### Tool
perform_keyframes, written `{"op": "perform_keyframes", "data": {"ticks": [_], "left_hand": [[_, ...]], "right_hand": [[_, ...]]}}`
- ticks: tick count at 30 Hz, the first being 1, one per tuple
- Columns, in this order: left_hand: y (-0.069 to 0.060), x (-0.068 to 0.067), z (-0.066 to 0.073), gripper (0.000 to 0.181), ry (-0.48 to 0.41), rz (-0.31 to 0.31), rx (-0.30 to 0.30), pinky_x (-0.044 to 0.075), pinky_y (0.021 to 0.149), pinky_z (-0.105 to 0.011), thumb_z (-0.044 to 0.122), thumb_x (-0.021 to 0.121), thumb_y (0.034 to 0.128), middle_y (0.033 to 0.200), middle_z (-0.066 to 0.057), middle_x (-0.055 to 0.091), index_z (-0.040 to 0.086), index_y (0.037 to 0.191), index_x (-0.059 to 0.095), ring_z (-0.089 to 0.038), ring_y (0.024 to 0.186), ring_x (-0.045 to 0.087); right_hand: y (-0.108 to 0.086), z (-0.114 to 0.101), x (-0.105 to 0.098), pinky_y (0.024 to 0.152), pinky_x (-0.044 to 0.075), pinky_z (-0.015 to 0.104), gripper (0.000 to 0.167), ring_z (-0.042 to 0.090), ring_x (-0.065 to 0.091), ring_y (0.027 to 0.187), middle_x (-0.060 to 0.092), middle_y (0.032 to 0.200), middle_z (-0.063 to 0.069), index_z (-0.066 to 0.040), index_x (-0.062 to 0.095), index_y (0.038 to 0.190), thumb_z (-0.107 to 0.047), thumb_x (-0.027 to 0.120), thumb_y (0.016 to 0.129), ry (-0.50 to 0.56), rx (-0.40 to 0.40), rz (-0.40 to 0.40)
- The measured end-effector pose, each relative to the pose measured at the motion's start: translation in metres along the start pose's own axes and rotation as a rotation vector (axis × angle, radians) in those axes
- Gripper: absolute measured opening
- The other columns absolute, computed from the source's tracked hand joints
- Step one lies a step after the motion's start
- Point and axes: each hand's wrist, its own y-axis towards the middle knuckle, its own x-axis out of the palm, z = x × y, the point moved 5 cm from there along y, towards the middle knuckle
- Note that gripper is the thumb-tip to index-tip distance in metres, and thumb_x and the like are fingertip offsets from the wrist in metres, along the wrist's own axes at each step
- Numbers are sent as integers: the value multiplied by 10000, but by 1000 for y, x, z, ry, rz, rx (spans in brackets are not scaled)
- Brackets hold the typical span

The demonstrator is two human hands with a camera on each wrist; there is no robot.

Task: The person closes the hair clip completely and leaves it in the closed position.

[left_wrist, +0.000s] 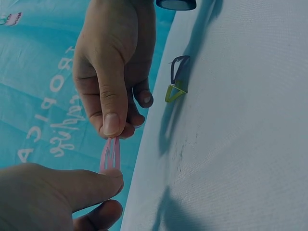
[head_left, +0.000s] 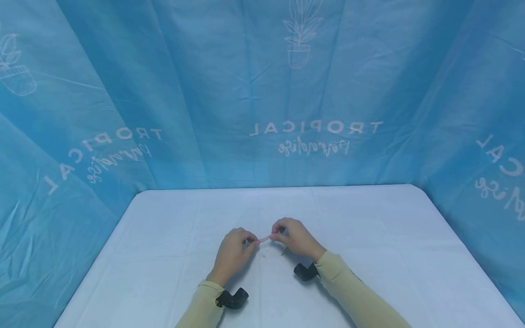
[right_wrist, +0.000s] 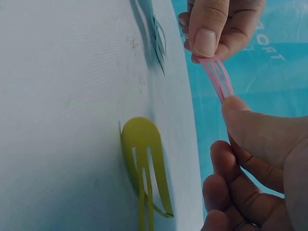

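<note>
A pink snap hair clip (head_left: 265, 238) is stretched between both hands above the white table. My left hand (head_left: 233, 253) pinches one end with thumb and fingers. The other end is pinched by my right hand (head_left: 298, 238); the fingertips hide both clip ends. In the right wrist view, the pink clip (right_wrist: 215, 83) shows long slots and a slight bend. Below my right hand lies a yellow-green snap clip (right_wrist: 140, 137), its prongs standing apart from its frame. A teal clip (right_wrist: 159, 45) lies near my left hand, seen almost edge-on.
The white-covered table (head_left: 172, 228) reaches back to a blue printed curtain (head_left: 229, 150) on three sides. In the left wrist view, a dark loop (left_wrist: 173, 72) adjoins the yellow-green clip; whether it is a separate clip is unclear. Black wrist cameras (head_left: 233, 299) sit on both forearms.
</note>
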Motion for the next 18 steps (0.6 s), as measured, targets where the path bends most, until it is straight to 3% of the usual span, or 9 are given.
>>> {"op": "perform_keyframes", "data": {"ticks": [18], "left_hand": [[0,-2,1,62,10,18,4,465,700,-312,184,770,892,811,59,639,140,852,752,-111,769,538]], "right_hand": [[1,-3,5,789,481,339,113,134,568,839,609,860,-62,-130,645,877,-177,663,978,13,-7,-38]]}}
